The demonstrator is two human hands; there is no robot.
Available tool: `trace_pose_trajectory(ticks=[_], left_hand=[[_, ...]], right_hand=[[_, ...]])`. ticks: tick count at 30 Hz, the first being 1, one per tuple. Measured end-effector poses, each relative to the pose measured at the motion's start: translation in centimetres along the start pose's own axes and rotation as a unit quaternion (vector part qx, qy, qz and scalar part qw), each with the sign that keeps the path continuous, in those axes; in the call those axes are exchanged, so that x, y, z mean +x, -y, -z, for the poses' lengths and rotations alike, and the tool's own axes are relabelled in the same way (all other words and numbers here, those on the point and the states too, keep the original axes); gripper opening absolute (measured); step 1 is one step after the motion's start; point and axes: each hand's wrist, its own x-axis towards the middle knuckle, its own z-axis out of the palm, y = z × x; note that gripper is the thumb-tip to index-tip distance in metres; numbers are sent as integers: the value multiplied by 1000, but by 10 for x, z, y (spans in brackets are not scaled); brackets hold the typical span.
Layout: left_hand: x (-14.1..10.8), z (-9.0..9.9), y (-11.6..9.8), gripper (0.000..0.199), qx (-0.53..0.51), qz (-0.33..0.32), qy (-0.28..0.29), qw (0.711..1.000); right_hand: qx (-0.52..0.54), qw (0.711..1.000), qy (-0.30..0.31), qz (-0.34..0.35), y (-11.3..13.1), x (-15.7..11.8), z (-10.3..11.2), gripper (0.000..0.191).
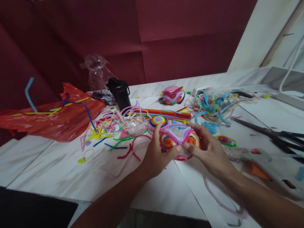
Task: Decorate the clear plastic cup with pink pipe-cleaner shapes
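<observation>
Nearest: a pale purple strand lies on the white table below the right forearm; the object at its lower end is too dim to identify. Beside that forearm, a blurred item with an orange part cannot be named.

Next, the hands. Left hand is half curled, thumb across the front, index finger along the upper side; right hand mirrors it. Together they grip the owl-faced piece by its two sides, just over the table's near half. Its back and the right hand's far fingertips are hidden.

Judged step: steadying the piece and pressing its front with the thumbs. Good practice: support from behind, press lightly and evenly, keep fingertips off the orange eye centres (coiled strips would probably shift under sideways push).

Beyond: a ringed disc, its lower part covered by the left hand and the piece; whether it touches the piece, cannot tell. Beside it, a clear dome, contents unclear. Scissors at right, handles partly cut off.

Farthest: second owl-like figure, small, detail poor.
</observation>
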Motion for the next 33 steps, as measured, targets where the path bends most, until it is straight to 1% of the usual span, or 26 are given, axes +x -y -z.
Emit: trace_pose_trajectory(ticks=[3,8,12,14,18,22,26,29,33], left_hand=[[1,-2,-8,87,32,8,-18,999],[9,-2,-15,90,51,-14,-11,999],[15,-6,-11,93,48,-34,-10,998],[15,-7,-8,92,43,-37,-20,998],[12,-7,2,93,40,-35,-29,998],[9,-3,8,96,31,-29,-17,999],[9,-2,7,96,-2,-10,-1,1000],[10,-2,6,96,-21,2,-6,1000],[9,-3,4,97,-14,9,-6,1000]], right_hand=[[13,1000,-15,22,2,-1,-2,64],[26,998,-41,36,0,1,-1,63],[34,998,-42,37,-3,4,1,64],[28,998,-46,32,-3,5,1,65],[20,999,-37,14,-3,3,-1,70],[27,999,-29,22,-5,2,-4,68],[16,999,-31,18,-7,1,-3,66],[13,999,-29,21,-8,0,-1,68],[40,999,-16,20,-9,0,-1,69]])
